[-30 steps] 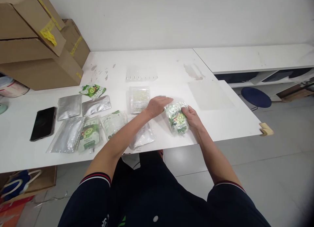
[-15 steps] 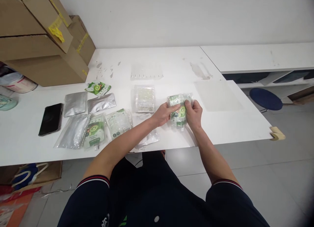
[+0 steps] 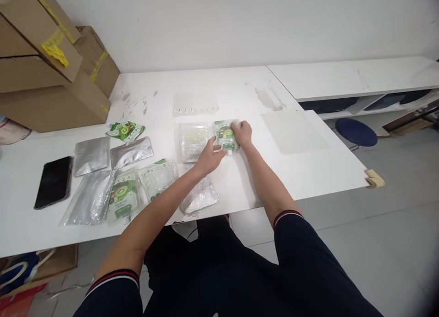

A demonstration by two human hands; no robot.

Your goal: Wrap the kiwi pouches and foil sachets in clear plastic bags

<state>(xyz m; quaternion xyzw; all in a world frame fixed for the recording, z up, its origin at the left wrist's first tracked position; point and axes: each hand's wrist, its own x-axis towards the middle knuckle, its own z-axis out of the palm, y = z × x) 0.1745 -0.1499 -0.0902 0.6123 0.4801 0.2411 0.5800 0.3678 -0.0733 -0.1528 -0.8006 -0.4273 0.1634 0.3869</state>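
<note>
A green-and-white spouted pouch (image 3: pixel 224 132) with a kiwi picture, in clear wrapping, is at the table's middle, its spout toward me. My right hand (image 3: pixel 243 134) grips its right edge, thumb on the front. Fingers apart, my left hand (image 3: pixel 211 158) is at the pouch's lower left corner and holds nothing; whether a fingertip touches it I cannot tell. Just left of it lies a clear-wrapped packet (image 3: pixel 194 141). Below my left forearm is a crinkled clear plastic packet (image 3: pixel 202 196), partly covered by the arm.
Left on the table (image 3: pixel 240 184) are a phone (image 3: pixel 54 182), silver pouches (image 3: pixel 91 155), a kiwi pouch in clear plastic (image 3: pixel 122 196), another printed pouch (image 3: pixel 156 177) and a small green packet (image 3: pixel 125 130). Cardboard boxes (image 3: pixel 85 102) stand behind. A blue stool (image 3: pixel 356 131) is at right.
The pouch has moved left and away from me, beside the clear-wrapped packet. My left hand has let go and its fingers have spread. The view has shifted slightly.
</note>
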